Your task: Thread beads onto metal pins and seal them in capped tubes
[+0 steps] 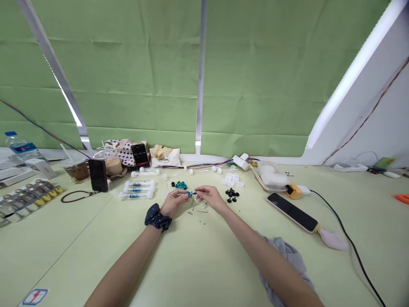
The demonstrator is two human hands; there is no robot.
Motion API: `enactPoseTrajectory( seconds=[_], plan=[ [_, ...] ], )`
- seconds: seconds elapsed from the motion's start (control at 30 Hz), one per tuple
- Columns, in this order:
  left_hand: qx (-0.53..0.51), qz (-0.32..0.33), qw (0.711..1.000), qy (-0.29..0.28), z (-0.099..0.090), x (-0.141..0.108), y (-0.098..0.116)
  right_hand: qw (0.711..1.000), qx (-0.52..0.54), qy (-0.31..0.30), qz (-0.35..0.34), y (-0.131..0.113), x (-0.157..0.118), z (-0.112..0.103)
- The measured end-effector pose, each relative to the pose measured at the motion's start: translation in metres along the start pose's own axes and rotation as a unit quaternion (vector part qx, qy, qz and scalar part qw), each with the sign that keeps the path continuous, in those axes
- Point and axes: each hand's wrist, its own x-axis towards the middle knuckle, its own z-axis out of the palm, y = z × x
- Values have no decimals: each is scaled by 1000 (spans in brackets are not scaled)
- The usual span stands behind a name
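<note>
My left hand (174,201), with a dark scrunchie (157,217) at its wrist, pinches a small blue part (189,193). My right hand (209,197) meets it from the right, its fingers closed on a small dark piece (195,193) against the blue part. Just behind my left hand lie blue and green parts (181,185). Black knobs (231,195) are grouped right of my right hand, with white caps (232,179) behind them. Hex keys (202,210) and tiny loose bits (190,213) lie below my hands.
Clear tubes with white ends (136,189) lie to the left, near an upright phone (98,175) and drink cups (76,168). Another phone (292,212), a grey cloth (283,256) and a black cable (343,230) are on the right. A plastic container (271,175) sits at the back right.
</note>
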Motion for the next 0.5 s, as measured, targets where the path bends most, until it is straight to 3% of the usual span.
enactPoseTrajectory(
  seconds=[0.5],
  plan=[
    [16,5,1000,1,5,-3,5,999,29,16,-21,10,-1,3]
  ],
)
